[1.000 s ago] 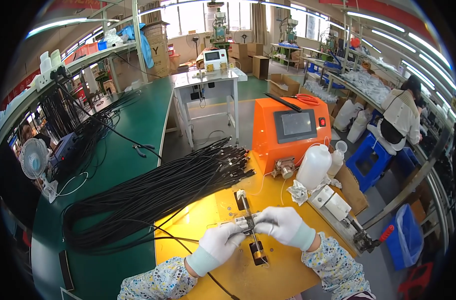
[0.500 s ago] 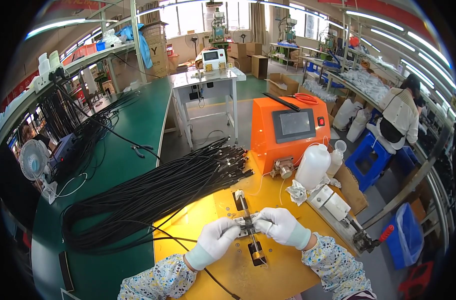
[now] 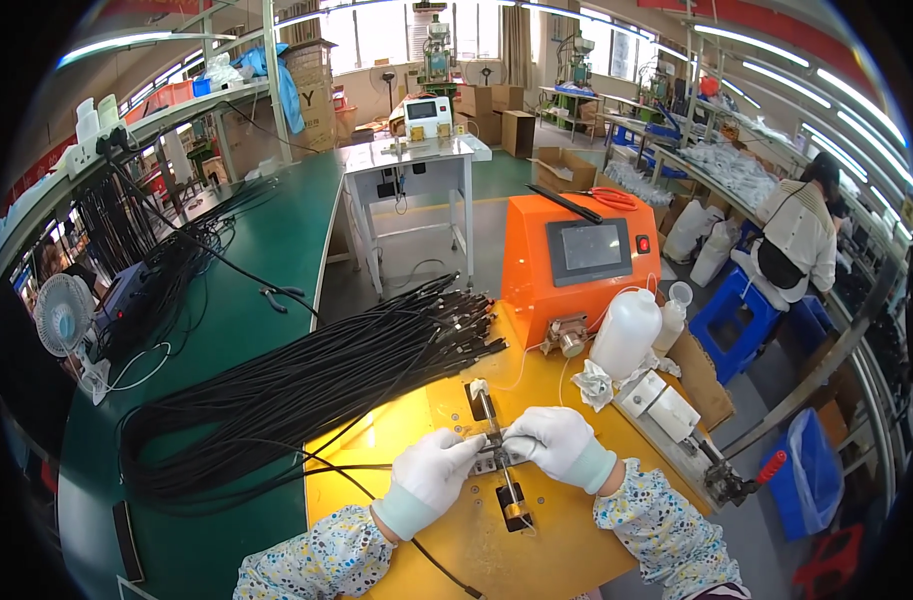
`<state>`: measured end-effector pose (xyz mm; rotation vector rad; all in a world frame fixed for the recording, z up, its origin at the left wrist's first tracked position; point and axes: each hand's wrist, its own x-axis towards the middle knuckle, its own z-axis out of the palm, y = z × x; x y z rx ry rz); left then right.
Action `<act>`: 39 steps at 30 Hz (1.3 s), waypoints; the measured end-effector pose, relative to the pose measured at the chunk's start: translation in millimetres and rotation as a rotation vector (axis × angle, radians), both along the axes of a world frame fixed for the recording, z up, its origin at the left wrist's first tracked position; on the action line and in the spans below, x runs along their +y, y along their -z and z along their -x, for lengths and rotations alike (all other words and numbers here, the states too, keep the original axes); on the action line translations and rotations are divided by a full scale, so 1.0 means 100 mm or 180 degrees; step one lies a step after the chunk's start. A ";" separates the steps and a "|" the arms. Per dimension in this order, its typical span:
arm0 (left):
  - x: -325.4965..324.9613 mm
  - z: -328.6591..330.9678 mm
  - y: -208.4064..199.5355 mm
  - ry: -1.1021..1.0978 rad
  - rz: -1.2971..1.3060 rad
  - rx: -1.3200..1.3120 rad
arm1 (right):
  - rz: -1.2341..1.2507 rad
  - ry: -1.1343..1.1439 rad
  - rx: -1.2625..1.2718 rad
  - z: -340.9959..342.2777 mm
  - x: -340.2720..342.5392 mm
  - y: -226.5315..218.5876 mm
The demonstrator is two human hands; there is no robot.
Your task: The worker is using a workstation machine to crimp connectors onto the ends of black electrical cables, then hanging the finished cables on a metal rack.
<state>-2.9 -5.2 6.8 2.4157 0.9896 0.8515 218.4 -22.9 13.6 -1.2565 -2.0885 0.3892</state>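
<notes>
Both of my hands wear white gloves and meet over a small metal fixture (image 3: 494,462) on the yellow work plate (image 3: 576,530). My left hand (image 3: 438,468) is closed at the fixture's left side, its thumb and fingers pinching a black cable (image 3: 351,467) that runs in from the left. At the right side my right hand (image 3: 554,442) is pinched, fingertips close to the left ones; what lies between them is hidden. Slim rods with gold-coloured parts (image 3: 516,510) stand before and behind the fixture, in dark slots. Another black cable (image 3: 426,555) passes beneath my left wrist.
A thick bundle of black cables (image 3: 306,400) lies to the left, across the green table (image 3: 226,340). Behind the plate stands an orange machine (image 3: 531,250) with a screen. A white bottle (image 3: 626,330), crumpled tissue (image 3: 593,385) and a red-handled toggle clamp (image 3: 741,480) are at the right.
My right hand has shifted slightly up and left, over the fixture. My left hand has risen a little, and more of the fixture's near side shows.
</notes>
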 end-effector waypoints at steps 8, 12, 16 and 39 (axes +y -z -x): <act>0.05 0.01 0.14 -0.0015 -0.1415 0.0969 | -0.0180 0.0100 -0.0353 0.01 0.06 0.05; 0.06 0.00 0.15 -0.0003 -0.1695 0.1248 | -0.0066 0.0225 -0.0185 0.03 0.29 -0.12; 0.04 0.05 0.13 0.0000 -0.1735 0.1323 | -0.1077 0.0151 -0.1211 0.47 0.97 -0.27; 0.10 0.06 0.09 -0.0198 -0.1314 0.1102 | -0.1849 0.0103 -0.1172 0.22 0.33 -0.48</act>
